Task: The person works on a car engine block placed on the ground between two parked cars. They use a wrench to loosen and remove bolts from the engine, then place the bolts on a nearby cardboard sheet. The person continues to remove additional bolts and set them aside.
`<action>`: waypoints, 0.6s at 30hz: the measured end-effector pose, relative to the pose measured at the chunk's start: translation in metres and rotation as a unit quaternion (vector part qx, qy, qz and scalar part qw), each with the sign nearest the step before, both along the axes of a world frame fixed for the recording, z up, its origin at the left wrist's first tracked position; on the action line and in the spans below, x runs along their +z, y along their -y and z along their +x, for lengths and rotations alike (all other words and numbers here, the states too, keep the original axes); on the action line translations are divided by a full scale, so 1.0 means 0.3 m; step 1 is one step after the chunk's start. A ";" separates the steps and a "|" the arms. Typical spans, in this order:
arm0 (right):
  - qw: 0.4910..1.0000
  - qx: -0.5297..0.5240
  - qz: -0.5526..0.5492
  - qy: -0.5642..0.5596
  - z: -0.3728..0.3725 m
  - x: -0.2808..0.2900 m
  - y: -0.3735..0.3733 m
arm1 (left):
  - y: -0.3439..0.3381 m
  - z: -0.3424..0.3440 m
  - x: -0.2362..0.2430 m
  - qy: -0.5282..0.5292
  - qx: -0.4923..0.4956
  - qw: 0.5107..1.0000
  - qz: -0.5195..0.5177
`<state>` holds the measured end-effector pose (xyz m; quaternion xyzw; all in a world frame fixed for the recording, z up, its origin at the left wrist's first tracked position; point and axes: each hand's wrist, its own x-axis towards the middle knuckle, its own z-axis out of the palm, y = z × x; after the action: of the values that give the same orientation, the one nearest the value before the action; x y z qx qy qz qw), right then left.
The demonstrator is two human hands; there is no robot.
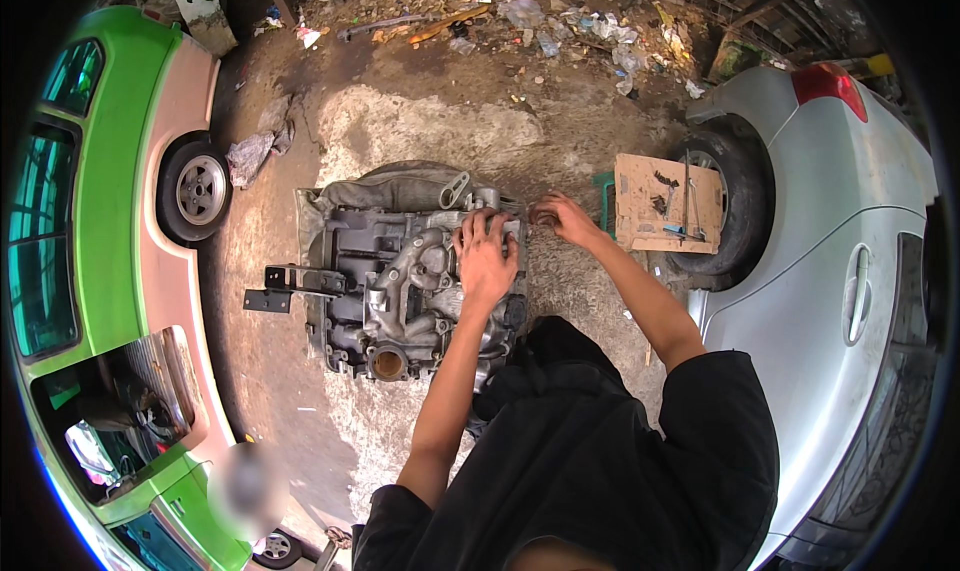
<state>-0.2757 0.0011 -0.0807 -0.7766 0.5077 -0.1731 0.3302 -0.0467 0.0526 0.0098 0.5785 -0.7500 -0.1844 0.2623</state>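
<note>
A greasy metal engine (350,239) lies on the ground before me, with a branched manifold (408,276) on top and a round port (387,362) at its near side. My left hand (487,261) rests on the engine's right part, its fingers slightly apart and bent over the metal. Just past the engine's far right corner is my right hand (562,218), fingers curled in with dark, dirty tips. Whatever those fingers may hold is too small to make out. A slotted metal piece (455,190) stands near the left fingertips, and a black bracket (268,301) sticks out on the left.
A board (640,206) with tools and small dark parts leans by the silver car's rear wheel (745,206). The silver car (830,211) stands at right, a green and pink van (130,201) at left. Litter (600,36) covers the far ground. A blurred patch hides something lower left.
</note>
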 end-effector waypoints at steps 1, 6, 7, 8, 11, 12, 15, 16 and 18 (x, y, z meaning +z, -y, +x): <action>1.000 -0.006 0.020 -0.012 -0.001 -0.002 -0.001 | 0.000 0.000 0.001 0.001 0.001 1.000 0.000; 1.000 0.000 -0.014 -0.003 -0.004 0.033 -0.021 | -0.002 0.001 0.002 0.007 0.002 1.000 -0.005; 1.000 0.002 -0.027 -0.007 -0.002 0.042 -0.023 | -0.001 0.000 0.002 0.006 0.002 1.000 -0.002; 1.000 0.003 -0.009 -0.028 0.000 0.048 -0.022 | -0.001 -0.001 0.002 0.003 0.002 1.000 -0.001; 0.998 0.018 0.017 -0.059 0.006 0.054 -0.008 | 0.001 -0.001 0.003 0.000 0.001 1.000 -0.004; 0.998 0.025 0.013 -0.059 0.006 0.053 -0.004 | 0.000 -0.001 0.003 0.001 0.001 1.000 -0.005; 0.998 0.038 0.010 -0.040 0.005 0.047 0.001 | 0.000 0.000 0.004 0.008 -0.005 1.000 0.005; 0.999 0.043 0.010 -0.031 0.004 0.046 0.000 | 0.001 -0.001 0.004 0.009 -0.006 1.000 0.003; 0.998 0.044 0.011 -0.031 0.004 0.046 -0.009 | 0.001 -0.001 0.005 0.009 -0.006 1.000 0.000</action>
<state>-0.2746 0.0039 -0.0670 -0.7996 0.4851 -0.1288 0.3299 -0.0469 0.0524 0.0112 0.5755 -0.7559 -0.1807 0.2545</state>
